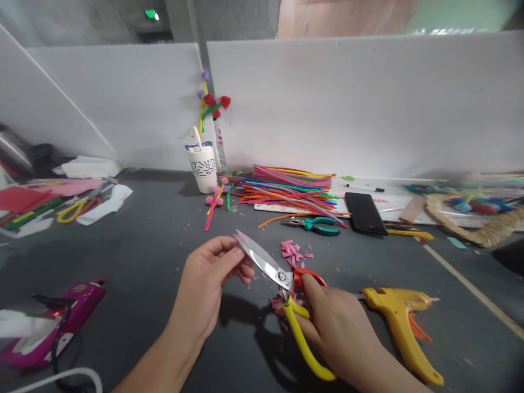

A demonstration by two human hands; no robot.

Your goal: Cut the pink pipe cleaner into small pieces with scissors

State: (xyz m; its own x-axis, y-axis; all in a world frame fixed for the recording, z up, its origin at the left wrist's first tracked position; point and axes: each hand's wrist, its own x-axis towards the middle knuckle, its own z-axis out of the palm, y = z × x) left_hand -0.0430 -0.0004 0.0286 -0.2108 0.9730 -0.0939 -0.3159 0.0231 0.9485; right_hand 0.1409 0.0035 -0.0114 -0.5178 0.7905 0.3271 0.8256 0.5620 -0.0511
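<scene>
**Near edge of the surface.** The right hand [339,327] holds the scissors [268,266] by the handles. Its grip is closed through the orange and yellow loops, and the blades lie together, pointing up and left. The left hand [208,284] meets the blade tip with thumb and fingertips pressed together.

**Handling.** The scissors are judged rigid and moderately light, with smooth steel blades that are slippery and sharp. Take hold at the plastic loops only. The pink trimmings [292,250] just beyond the pivot are judged soft, fuzzy and nearly weightless, so a fingertip pinch suits them.

**Either side.** A yellow glue gun [403,322] lies to the right. A purple glue gun [61,322] lies near the left edge.

**Towards the far edge.** Teal-handled pliers [317,225], a black phone [365,213], a stack of coloured pipe cleaners [292,188] and a white cup [202,166] are laid out here.

**Limits of view.**
- It cannot be determined whether the left grip pinches a small pink scrap or the blade itself.
- The right fingers hide most of the orange loop.
- The purple glue gun's cord is cut off at the frame.
- The items at the right edge of the surface are blurred.
</scene>
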